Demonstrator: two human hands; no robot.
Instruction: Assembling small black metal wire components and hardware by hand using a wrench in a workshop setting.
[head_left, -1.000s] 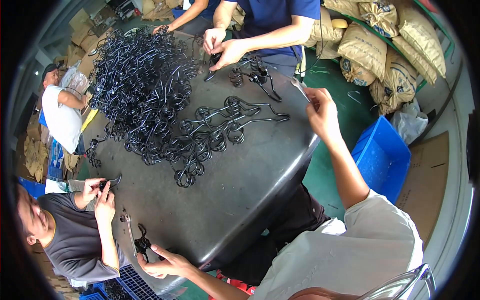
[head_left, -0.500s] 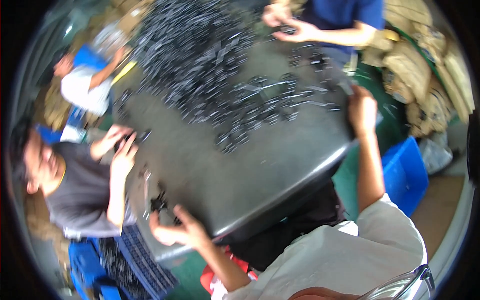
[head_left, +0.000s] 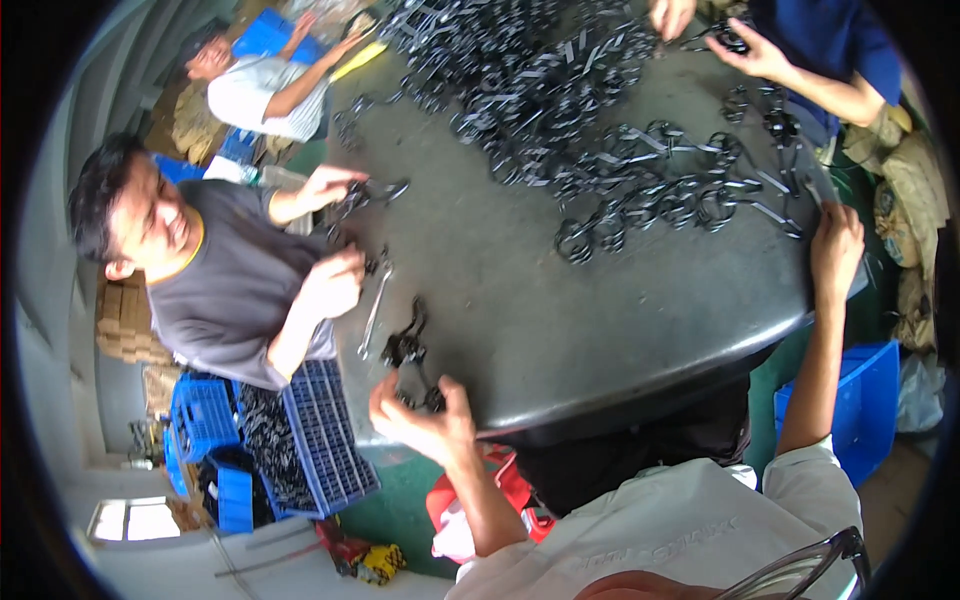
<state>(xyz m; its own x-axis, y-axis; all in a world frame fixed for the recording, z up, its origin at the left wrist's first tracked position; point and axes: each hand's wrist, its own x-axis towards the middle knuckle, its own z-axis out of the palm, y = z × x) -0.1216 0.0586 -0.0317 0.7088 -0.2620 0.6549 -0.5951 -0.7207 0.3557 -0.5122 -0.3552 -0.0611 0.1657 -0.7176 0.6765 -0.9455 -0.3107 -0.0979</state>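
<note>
My left hand (head_left: 428,418) is at the table's front-left edge, its thumb and fingers curled round the lower end of a black curved part (head_left: 405,350) lying on the table. Just beyond that part lies a silver wrench (head_left: 375,312). At the right side of the table my right hand (head_left: 838,248) is closed on a slim grey metal tool (head_left: 817,190) that points away from me; its lower end is hidden by my fingers. Black ring-shaped parts with arms (head_left: 690,190) spread across the table's middle and right, joining a large heap (head_left: 530,80) at the far side.
The dark metal table (head_left: 480,320) has a rounded front edge. Co-workers' hands (head_left: 335,285) (head_left: 755,55) handle black parts at the left and far right. Blue crates (head_left: 325,430) stand at lower left, and a blue bin (head_left: 865,400) is at the right. Sacks (head_left: 915,180) lie beyond it.
The view has swung, shifting the scene rightward and steadying. My left fingers have closed in on the black part. My right hand stays at the table's right side.
</note>
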